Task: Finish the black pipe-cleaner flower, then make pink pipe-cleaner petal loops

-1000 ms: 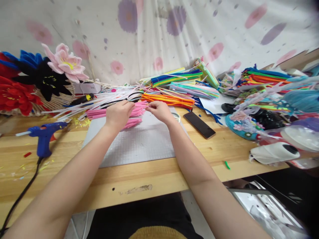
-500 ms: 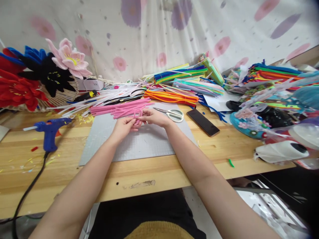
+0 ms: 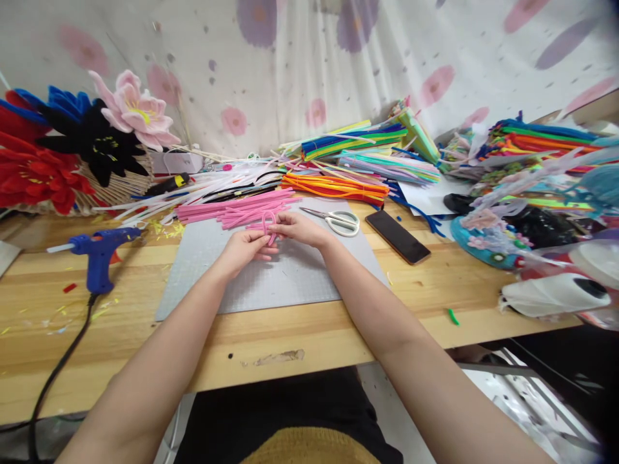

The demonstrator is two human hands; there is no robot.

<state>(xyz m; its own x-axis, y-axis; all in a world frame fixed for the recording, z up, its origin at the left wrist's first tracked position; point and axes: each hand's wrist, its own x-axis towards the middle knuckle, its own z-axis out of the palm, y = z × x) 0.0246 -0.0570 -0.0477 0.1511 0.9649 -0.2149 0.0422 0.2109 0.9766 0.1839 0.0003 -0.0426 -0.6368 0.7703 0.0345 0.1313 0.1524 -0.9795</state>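
Note:
Both hands meet above the grey cutting mat (image 3: 290, 283), holding a pink pipe cleaner (image 3: 269, 222) bent into an upright loop. My left hand (image 3: 245, 250) pinches it from the left between thumb and fingers. From the right, my right hand (image 3: 293, 229) grips the same loop, fingertips close to the left ones. Just behind the hands lie pink pipe cleaners (image 3: 232, 209) in a loose pile. Scissors (image 3: 338, 221) with pale handles rest on the mat, right of my right hand.
A blue glue gun (image 3: 100, 254) with a black cord stands at left, near fuzzy flowers (image 3: 138, 113). At right lie a phone (image 3: 397, 237) and a white-wrapped roll (image 3: 551, 295). Colourful pipe cleaner bundles (image 3: 358, 142) line the back of the wooden table (image 3: 193, 361).
The pink loop stands more upright and looks narrower between the fingers. The view has shifted slightly, so the table items appear a little further right.

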